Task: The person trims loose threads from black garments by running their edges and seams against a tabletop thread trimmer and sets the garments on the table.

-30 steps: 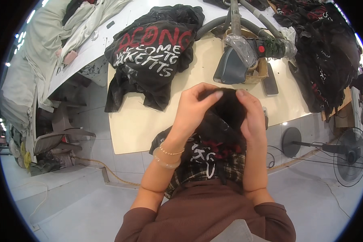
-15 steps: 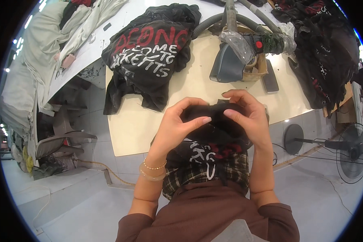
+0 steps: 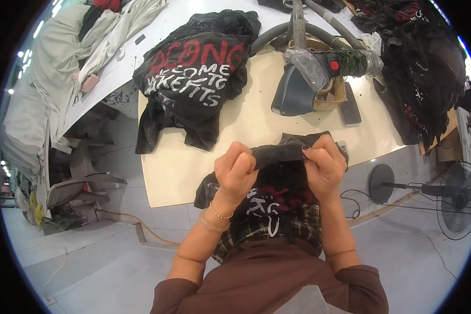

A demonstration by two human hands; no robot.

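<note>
A black printed garment [image 3: 280, 180] lies over my lap and rises to the front edge of the cream table. My left hand [image 3: 235, 170] is closed on the left end of its folded band-like edge, and my right hand [image 3: 324, 165] is closed on the right end. Between the two fists the edge is drawn out nearly straight. Red and white printing shows on the cloth below it. What part of the garment this edge is, I cannot tell.
A heap of black printed garments [image 3: 193, 73] lies on the cream table [image 3: 246, 120]. Behind my hands are a grey machine head [image 3: 295, 91] with hoses, a cardboard box [image 3: 337, 97] and a phone [image 3: 350, 104]. More black garments [image 3: 418, 68] hang at right, above a fan [image 3: 458, 196].
My hands have gone from loosely curved fingers around the bunched cloth to tight fists. The edge between them is now stretched out flatter, and both hands sit slightly lower.
</note>
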